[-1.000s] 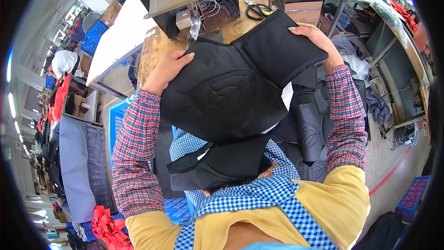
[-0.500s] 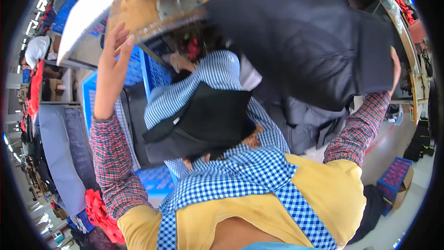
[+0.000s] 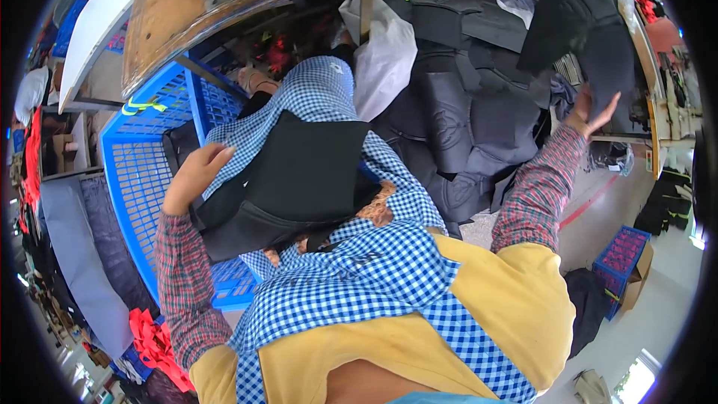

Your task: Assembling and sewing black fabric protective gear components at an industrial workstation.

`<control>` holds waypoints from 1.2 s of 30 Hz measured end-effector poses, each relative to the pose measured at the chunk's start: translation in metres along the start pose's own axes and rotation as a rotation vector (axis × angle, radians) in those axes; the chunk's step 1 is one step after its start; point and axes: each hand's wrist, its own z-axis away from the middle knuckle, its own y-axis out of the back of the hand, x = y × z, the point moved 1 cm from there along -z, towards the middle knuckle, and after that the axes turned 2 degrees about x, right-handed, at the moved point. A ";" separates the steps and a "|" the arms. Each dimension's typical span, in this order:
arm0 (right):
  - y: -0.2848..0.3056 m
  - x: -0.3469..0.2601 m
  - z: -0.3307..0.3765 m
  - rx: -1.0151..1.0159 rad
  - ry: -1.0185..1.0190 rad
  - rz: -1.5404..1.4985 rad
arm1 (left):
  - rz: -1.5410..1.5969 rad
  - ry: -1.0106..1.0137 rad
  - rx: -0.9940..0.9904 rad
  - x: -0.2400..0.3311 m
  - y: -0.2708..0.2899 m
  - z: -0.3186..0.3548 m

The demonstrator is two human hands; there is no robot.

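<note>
My left hand (image 3: 196,178) is open, fingers stretched out, just by the left side of a folded black fabric piece (image 3: 307,168) on my lap. Whether it touches the fabric I cannot tell. At the right, my right hand (image 3: 589,116) is open with its fingers apart. Just beyond it is a dark fabric piece (image 3: 580,22), slightly blurred, at the far right of the pile. A large pile of dark grey fabric pieces (image 3: 479,105) with stitched seams lies in front of me, right of my knees.
A blue plastic crate (image 3: 138,172) stands at my left, under a wooden table (image 3: 161,26) with a taped edge. A white plastic bag (image 3: 385,56) hangs by the table leg. Red cloth strips (image 3: 153,348) lie lower left. A blue box (image 3: 622,254) sits on the floor at right.
The large dark fabric piece has moved from in front of me to the far right, and my right hand has come off it. My left hand has lowered toward my lap.
</note>
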 end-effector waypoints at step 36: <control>-0.281 0.145 0.447 -1.915 -0.748 0.329 | 0.408 -0.128 0.528 0.048 0.039 0.102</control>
